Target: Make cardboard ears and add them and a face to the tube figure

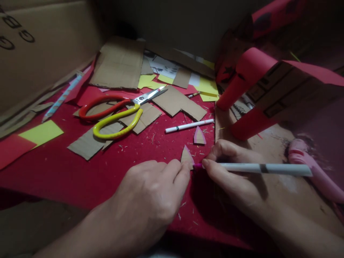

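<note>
My left hand [157, 190] is closed, its fingertips on a small pointed cardboard piece [186, 154] with a pink edge on its right side. A white felt-tip marker [239, 167] with a magenta end lies in the pinch of my right hand [233, 175]. The marker's magenta end meets the lower right edge of the pointed piece. Just beyond lies a second small pointed piece [199, 137] with pink edges. Near it rests a thin white marker [189, 125].
Red-and-yellow-handled scissors [139, 104] lie among cardboard scraps [178, 104] on the red cloth [88, 182]. A cardboard model with red paper tubes [245, 123] stands at right, near a pink tool [314, 172]. A large cardboard box [48, 50] rises at left.
</note>
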### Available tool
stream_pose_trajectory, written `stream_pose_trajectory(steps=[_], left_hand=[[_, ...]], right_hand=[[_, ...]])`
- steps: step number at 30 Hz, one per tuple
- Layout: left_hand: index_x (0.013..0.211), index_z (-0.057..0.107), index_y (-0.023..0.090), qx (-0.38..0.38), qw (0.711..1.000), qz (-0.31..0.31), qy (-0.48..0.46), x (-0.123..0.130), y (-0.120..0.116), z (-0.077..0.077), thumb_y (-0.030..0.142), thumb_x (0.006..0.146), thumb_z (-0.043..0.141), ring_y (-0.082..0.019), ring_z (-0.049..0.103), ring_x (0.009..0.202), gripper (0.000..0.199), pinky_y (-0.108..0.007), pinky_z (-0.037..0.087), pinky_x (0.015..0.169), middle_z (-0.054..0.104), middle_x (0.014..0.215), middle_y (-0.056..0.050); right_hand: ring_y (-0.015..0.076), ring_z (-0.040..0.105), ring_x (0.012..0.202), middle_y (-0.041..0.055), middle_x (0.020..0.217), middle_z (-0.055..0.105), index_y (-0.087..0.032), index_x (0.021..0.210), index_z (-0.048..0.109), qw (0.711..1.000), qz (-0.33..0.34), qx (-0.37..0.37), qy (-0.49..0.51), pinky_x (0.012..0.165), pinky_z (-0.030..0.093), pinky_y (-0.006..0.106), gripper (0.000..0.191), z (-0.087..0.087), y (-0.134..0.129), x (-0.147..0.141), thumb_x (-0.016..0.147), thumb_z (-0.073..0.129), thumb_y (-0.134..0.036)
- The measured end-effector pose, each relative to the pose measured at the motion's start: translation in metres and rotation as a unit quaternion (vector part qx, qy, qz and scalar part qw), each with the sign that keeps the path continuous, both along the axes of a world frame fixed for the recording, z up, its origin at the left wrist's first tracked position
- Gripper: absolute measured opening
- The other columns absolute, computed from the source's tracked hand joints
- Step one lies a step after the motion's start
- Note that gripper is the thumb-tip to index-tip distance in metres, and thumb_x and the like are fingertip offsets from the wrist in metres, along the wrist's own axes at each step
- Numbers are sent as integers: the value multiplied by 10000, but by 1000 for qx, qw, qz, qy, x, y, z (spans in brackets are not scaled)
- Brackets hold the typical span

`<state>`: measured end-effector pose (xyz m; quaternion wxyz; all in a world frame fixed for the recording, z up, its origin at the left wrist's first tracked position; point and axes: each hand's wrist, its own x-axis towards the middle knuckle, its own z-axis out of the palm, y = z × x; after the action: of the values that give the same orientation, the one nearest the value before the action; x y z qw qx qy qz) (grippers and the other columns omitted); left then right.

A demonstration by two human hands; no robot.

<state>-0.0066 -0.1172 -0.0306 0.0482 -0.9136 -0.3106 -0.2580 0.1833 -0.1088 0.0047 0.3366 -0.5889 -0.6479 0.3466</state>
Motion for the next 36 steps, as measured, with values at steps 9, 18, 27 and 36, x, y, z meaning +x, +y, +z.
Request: stream_pose_trajectory(steps=[9, 18, 27, 36], left_hand=[[1228, 508, -2, 2, 1000, 0, 10, -1, 0, 1, 5, 882, 354, -211, 570, 599, 379, -348, 466, 490, 637, 789, -77], [1233, 506, 0, -5, 1000, -3, 9, 0, 1, 2, 13, 890, 345, -219, 592, 623, 379, -352, 482, 499, 646, 815, -88], [1241, 498, -7, -20, 1000, -7, 19, -1, 0, 2, 10, 850, 393, -234, 604, 636, 406, -367, 502, 504, 650, 832, -99], [1229, 508, 3, -6, 1000, 0, 13, -1, 0, 1, 5, 856, 372, -221, 587, 626, 397, -356, 485, 504, 648, 830, -95]], right_hand=[[79, 364, 440, -74, 465, 413, -212, 582, 473, 998, -14, -43, 34, 396, 278, 193, 176, -1, -1, 2, 711, 569, -141], [77, 369, 418, -69, 454, 434, -211, 568, 483, 999, 9, -42, 7, 390, 283, 198, 168, 2, 0, 2, 702, 557, -142], [78, 341, 449, -69, 489, 406, -212, 589, 460, 1000, 2, -18, 15, 382, 257, 193, 176, 0, -1, 2, 718, 560, -145], [88, 374, 450, -65, 477, 426, -215, 584, 473, 1000, 17, -22, -4, 415, 290, 213, 184, 2, -2, 3, 724, 557, -130]])
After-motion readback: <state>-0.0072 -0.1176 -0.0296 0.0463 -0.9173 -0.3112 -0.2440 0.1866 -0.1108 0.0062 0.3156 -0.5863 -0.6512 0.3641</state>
